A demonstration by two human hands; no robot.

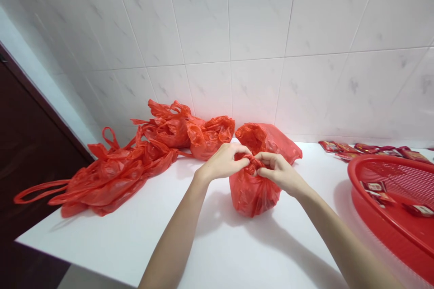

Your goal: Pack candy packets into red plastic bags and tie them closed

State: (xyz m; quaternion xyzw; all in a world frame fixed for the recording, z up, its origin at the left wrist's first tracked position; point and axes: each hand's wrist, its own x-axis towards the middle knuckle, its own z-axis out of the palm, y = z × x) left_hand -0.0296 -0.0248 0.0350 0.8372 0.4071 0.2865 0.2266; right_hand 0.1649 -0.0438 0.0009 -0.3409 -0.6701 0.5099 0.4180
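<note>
A full red plastic bag point(255, 196) stands upright on the white table, its top gathered and twisted. My left hand point(226, 160) pinches the gathered top from the left. From the right, my right hand point(276, 171) pinches the same twisted plastic, fingertips close to those of my left hand. Right behind it, another red bag point(280, 142) rests with its mouth open to the left. What the bags hold is hidden.
More red bags point(206, 137) stand along the tiled wall, and flattened ones point(105, 176) lie at the left. A red basket point(361, 180) with small wrapped packets is at the right edge. More packets point(342, 147) lie behind it.
</note>
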